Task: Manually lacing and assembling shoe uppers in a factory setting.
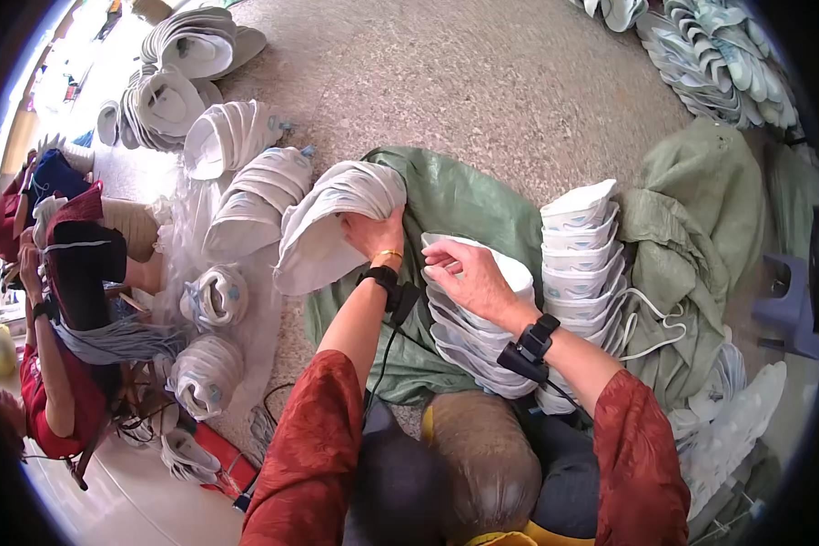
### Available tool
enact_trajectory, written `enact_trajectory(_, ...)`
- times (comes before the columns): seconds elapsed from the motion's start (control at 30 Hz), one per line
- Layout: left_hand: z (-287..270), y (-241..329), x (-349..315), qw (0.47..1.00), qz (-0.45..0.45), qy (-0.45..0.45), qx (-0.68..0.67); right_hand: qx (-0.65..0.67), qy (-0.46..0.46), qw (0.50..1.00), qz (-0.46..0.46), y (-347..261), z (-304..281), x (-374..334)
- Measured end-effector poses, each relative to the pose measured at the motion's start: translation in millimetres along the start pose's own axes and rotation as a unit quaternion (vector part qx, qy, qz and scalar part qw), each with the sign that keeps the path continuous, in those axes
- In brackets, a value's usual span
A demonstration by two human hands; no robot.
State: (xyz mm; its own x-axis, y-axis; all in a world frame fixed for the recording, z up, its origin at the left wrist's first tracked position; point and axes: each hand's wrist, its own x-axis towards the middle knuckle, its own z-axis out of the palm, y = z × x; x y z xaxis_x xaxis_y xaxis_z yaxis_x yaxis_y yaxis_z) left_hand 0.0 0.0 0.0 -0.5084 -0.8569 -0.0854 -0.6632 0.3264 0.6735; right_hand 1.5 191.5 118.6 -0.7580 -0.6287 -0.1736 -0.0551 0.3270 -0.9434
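My left hand [373, 232] is closed on the rim of a nested stack of white fabric slipper uppers [323, 218], cup-shaped with pale blue marks, tilted on its side. Just right of it, my right hand [473, 280] hovers over a second nested stack of uppers [482, 350]. Its thumb and forefinger are pinched together close to that stack's top rim; whatever lies between them is too small to make out. Farther right stands a tall stack of similar uppers [581, 259]. Green woven sheeting [464, 191] lies beneath and behind the hands.
More upper stacks [255, 205] run along the left, some wrapped in clear plastic. A co-worker in a red sleeve [59, 400] sits at far left. A green sack [701, 200] and a blue-grey stool [787, 305] stand right. More stacked pieces [714, 59] lie at the far right.
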Motion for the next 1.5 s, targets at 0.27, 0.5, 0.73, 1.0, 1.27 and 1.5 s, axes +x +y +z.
enact_trajectory(0.27,-9,10,-6,0.972,-0.045,0.044,-0.227,0.007,0.025,1.0,-0.016,7,-11,0)
enact_trajectory(0.5,-116,21,-69,0.913,-0.032,-0.168,-0.371,0.004,0.048,0.997,-0.056,-38,-24,-4)
enact_trajectory(0.73,-228,75,-116,0.841,0.017,-0.343,-0.417,-0.005,0.091,0.992,-0.086,-104,-48,-51)
enact_trajectory(1.0,-305,147,-164,0.835,0.086,-0.433,-0.329,0.187,0.084,0.979,-0.012,-187,-92,-151)
enact_trajectory(1.27,-353,179,-238,0.788,0.186,-0.508,-0.294,0.163,0.075,0.983,-0.031,-230,-117,-272)
enact_trajectory(1.5,-358,158,-287,0.761,0.281,-0.534,-0.239,0.212,0.122,0.97,-0.012,-212,-89,-348)
